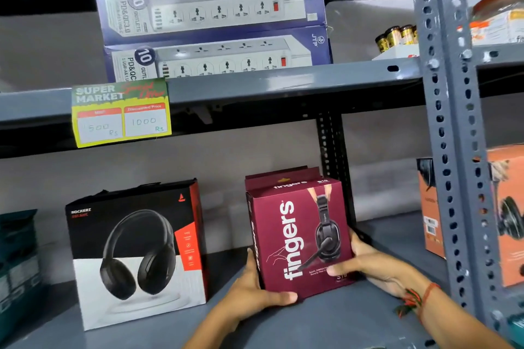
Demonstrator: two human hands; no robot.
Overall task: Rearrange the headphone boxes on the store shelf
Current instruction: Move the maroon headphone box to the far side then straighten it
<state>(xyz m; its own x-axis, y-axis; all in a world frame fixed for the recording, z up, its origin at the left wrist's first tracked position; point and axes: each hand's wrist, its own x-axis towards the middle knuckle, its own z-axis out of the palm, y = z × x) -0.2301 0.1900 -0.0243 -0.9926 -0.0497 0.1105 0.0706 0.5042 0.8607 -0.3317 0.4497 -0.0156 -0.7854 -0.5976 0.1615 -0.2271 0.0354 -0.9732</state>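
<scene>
- The left hand [255, 289] and right hand [374, 266] clamp the maroon headphone box [297, 235] from both sides, fingers [280, 298] wrapped on its lower edges.
- That box stands upright on the grey lower shelf [326, 323], right of centre.
- Well apart to its left stands the black headphone box [136, 252].
- Above, power strip boxes [212, 5] are stacked behind a price tag [120, 112].

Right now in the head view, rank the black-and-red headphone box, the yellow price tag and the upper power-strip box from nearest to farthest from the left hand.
1. black-and-red headphone box, just left of the left hand
2. yellow price tag, on the shelf edge above
3. upper power-strip box, top shelf
</scene>
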